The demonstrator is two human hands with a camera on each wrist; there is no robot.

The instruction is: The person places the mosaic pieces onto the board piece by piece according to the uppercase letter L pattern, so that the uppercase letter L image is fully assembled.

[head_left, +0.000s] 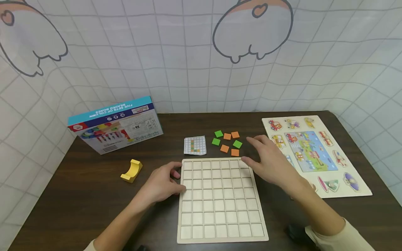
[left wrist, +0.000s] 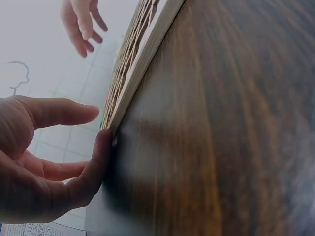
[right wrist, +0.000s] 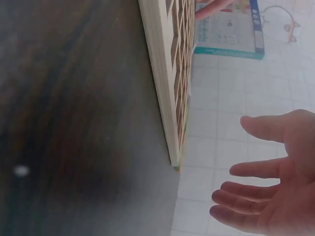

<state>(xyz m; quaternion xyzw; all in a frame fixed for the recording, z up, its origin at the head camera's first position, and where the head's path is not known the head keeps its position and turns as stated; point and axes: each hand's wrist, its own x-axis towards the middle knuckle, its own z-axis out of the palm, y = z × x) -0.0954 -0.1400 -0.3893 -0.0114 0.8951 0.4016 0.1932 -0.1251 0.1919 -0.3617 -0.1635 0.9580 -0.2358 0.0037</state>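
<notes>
The wooden grid board lies flat on the desk, long axis running six to twelve o'clock. The left hand touches its nine o'clock edge, fingers relaxed. The right hand hovers at its one o'clock corner, fingers spread, near the orange and green tiles.

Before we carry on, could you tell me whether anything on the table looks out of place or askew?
Little stands out. The blue toy box lies with its print upside down to the camera, and a lone yellow curved block sits apart from it. The wooden grid board lies flat and empty; the green and orange tiles lie loosely scattered behind it.
</notes>
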